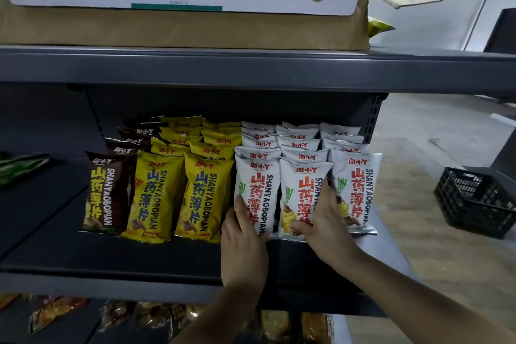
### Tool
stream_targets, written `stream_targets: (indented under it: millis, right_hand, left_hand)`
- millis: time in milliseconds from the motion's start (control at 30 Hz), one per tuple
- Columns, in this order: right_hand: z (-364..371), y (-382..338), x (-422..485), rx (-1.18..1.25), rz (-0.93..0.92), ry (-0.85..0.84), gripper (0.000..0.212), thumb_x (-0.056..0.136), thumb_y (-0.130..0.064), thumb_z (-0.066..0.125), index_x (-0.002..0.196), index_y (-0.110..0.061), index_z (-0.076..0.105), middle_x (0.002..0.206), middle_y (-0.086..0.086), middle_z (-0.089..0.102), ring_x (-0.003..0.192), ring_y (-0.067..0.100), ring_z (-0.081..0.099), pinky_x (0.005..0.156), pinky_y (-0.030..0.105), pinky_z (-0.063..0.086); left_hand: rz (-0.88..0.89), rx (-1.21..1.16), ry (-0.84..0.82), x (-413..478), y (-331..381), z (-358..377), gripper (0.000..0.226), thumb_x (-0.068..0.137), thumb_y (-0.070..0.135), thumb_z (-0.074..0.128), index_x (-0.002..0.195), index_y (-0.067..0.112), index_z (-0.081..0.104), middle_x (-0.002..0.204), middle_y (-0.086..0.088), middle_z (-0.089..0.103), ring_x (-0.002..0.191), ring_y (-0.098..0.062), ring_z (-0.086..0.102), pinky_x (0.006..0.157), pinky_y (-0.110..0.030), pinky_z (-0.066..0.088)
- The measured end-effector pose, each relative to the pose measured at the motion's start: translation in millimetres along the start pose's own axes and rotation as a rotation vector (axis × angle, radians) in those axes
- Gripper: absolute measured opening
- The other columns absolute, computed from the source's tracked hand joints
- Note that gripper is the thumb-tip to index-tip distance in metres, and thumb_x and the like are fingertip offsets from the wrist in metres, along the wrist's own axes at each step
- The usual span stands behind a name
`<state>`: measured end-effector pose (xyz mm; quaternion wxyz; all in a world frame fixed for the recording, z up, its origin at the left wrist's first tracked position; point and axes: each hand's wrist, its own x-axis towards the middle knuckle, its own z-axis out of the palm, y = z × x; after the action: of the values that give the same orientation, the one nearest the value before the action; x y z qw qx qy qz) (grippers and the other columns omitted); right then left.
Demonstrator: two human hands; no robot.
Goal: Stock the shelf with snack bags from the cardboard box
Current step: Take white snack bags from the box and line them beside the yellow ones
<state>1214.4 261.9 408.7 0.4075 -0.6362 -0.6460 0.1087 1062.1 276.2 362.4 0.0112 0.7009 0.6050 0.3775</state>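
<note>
At the front edge of the dark metal shelf [111, 257], the left hand [243, 243] presses straight fingers against a glossy white snack bag [255, 190]. The right hand [321, 220] grips the puffy middle bag [298, 193] beside it. The cardboard box [181, 31] stands on the upper shelf [251, 70].

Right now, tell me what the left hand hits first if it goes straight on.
The left hand touches the front left white bag; further on, probably the gap beside the yellow bag, though depth is unclear.
</note>
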Motion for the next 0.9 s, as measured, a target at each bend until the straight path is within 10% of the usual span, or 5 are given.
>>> stream_targets:
  millis: [667, 900]
  right_hand:
    - [-1, 1, 5, 0.099, 0.108, 0.020, 0.062, 0.086, -0.025, 0.068, 0.135, -0.005, 0.036, 0.124, 0.007, 0.050, 0.120, 0.020, 0.049, 0.101, 0.024, 0.035]
    - [-12, -7, -8, -0.007, 0.150, 0.207, 0.046, 0.087, -0.027, 0.065, 0.122, 0.000, 0.049, 0.117, 0.013, 0.056, 0.116, 0.029, 0.049, 0.094, 0.033, 0.039]
  left_hand:
    - [-0.172, -0.278, -0.194, 4, 5, -23, 0.083, 0.088, 0.042, 0.056, 0.148, 0.004, 0.013, 0.149, -0.011, 0.025, 0.140, -0.024, 0.021, 0.115, -0.032, 0.023]
    - [0.163, -0.164, -0.095, -17, -33, -47, 0.042, 0.093, 0.020, 0.050, 0.132, 0.008, 0.042, 0.132, -0.009, 0.047, 0.125, -0.022, 0.043, 0.106, -0.030, 0.041]
